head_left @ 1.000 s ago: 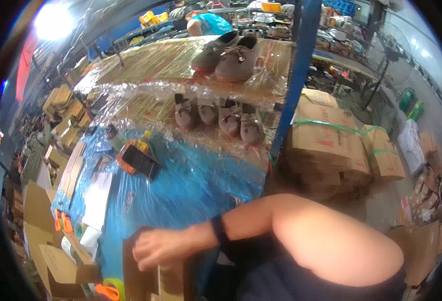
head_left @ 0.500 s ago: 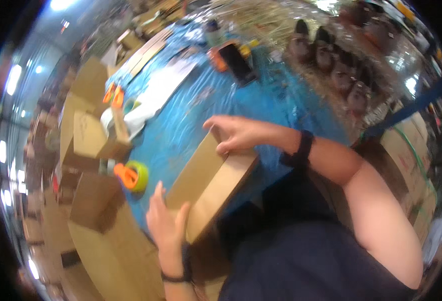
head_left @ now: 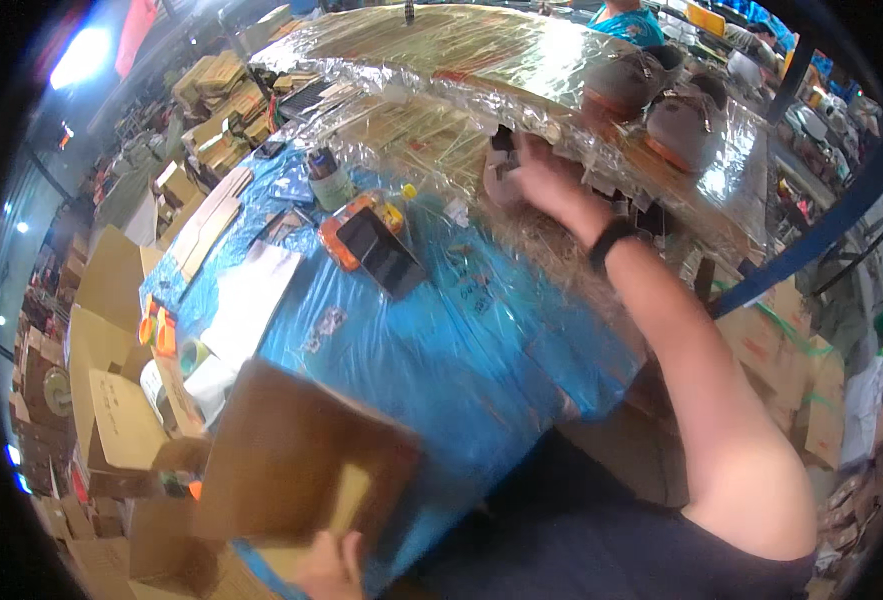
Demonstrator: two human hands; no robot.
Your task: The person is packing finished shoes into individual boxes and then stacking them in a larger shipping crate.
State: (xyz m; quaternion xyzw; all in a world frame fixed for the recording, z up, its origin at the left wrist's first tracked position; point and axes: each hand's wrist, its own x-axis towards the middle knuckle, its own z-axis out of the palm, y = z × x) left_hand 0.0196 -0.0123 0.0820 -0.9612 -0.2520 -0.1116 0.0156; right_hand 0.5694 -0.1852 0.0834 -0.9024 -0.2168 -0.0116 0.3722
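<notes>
Meanwhile left hand (head_left: 326, 565) grips cardboard box (head_left: 296, 470); right hand (head_left: 546, 180) reaches shoe (head_left: 501, 170).

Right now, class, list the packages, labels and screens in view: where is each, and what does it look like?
Cardboard box: brown, open, held by left hand.
Handheld device: dark screen, orange casing, on blue table.
Stacked cartons: brown, green-strapped, right.
Jar: pale label.

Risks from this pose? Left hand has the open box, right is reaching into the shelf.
1. The cardboard box hangs off the edge of the blue table, held only by the left hand at its lower edge; it could tip.
2. The right hand reaches under the plastic-wrapped shelf; the film may snag it or the shoe.
</notes>
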